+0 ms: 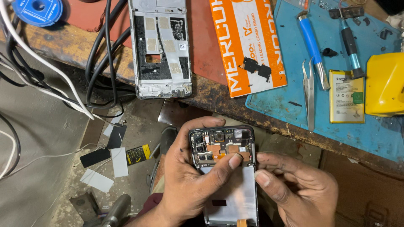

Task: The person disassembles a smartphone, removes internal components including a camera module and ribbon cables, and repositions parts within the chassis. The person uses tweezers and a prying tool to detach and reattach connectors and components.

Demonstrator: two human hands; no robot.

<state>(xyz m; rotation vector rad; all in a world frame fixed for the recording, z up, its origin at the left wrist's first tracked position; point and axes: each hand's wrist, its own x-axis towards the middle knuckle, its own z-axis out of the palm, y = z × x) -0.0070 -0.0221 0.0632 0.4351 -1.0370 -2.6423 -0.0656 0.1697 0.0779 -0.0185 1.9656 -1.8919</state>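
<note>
An opened smartphone (225, 147) with its back removed shows camera modules and orange flex cables at the top. My left hand (189, 180) grips it from the left, thumb pressed on the board near the middle. My right hand (294, 185) holds its right edge, with one fingertip on the silver plate below the board. The phone is held below the bench edge, over my lap.
On the worn bench lie a bare phone frame (160, 46), an orange-and-white box (248, 42) with a small black part, a blue mat (370, 126) with tweezers (310, 92), screwdrivers, a phone battery (346, 96) and a yellow object (385, 84). Black and white cables (101, 54) hang at left.
</note>
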